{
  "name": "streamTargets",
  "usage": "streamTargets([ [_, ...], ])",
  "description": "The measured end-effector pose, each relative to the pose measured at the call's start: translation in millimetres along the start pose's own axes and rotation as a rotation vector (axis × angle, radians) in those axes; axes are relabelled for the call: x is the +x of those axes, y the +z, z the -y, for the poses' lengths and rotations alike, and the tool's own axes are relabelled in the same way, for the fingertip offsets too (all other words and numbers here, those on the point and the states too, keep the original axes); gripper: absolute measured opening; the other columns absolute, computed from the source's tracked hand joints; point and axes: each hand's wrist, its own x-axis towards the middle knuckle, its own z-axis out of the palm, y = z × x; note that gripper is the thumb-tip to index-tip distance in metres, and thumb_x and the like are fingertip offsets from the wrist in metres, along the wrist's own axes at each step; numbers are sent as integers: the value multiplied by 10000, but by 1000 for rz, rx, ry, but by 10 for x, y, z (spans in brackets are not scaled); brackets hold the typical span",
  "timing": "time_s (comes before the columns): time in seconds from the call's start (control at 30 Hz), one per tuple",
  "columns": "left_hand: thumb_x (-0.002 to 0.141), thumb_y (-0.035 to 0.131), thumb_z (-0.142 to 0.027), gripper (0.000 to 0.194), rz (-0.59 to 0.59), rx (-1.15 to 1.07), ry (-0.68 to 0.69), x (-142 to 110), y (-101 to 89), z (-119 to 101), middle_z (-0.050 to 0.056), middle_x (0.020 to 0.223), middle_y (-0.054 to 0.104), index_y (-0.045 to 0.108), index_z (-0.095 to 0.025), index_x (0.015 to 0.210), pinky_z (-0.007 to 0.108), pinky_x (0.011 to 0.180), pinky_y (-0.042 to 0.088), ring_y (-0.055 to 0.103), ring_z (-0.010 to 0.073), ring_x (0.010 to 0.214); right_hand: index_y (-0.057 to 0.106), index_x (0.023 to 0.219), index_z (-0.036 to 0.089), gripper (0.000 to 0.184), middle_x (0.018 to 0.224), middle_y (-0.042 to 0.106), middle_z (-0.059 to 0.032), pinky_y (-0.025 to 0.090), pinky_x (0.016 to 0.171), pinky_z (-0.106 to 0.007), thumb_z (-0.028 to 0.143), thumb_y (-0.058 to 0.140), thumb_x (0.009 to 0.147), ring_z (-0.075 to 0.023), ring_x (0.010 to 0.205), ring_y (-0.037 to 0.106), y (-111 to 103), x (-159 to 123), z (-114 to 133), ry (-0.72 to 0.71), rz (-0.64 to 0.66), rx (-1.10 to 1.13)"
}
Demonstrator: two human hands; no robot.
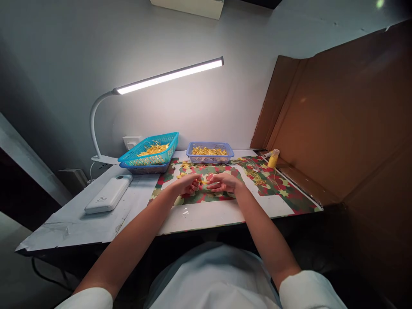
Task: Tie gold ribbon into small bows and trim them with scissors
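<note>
My left hand (188, 185) is closed over the table, its thumb and fingers pinching a small gold piece (202, 182). The piece is too small to name exactly. Facing it from the other side, my right hand (224, 183) has its fingers apart, with the fingertips near the gold piece. I see nothing held in them. Beneath both hands lies a camouflage-patterned sheet (206, 196). More gold pieces (193, 165) lie on it just beyond my hands, and a tangle of thin gold strands (255, 177) rests to the right.
At the back, a purple basket (210, 159) holds many gold pieces. A tilted turquoise basket (174, 143) with gold strips sits on a blue one (144, 169). A white power bank (108, 195), desk lamp (170, 76), yellow bottle (273, 159) and cardboard wall (337, 116) surround the work area.
</note>
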Motion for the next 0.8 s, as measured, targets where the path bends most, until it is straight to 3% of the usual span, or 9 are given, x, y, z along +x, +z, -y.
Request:
streamTargets([
  [0.23,618,634,-295,242,40,85,68,-15,76,29,-46,491,413,419,-190,584,184,370,210,307,56,407,616,714,139,128,773,654,-38,578,690,-272,116,719,642,-146,702,671,70,41,-29,34,-2,55],
  [0.5,660,579,-290,161,10,111,226,7,150,72,-50,486,426,453,-191,677,175,385,241,356,74,420,590,520,141,127,611,590,-1,517,639,-198,107,672,611,-87,627,553,120,21,-12,-103,-122,3],
  [0.8,773,516,-378,238,-11,407,380,11,107,132,-50,482,440,438,-201,634,192,333,216,319,66,346,586,466,150,142,567,577,7,469,628,-231,160,668,582,-91,597,532,131,31,-31,-180,-176,-69],
])
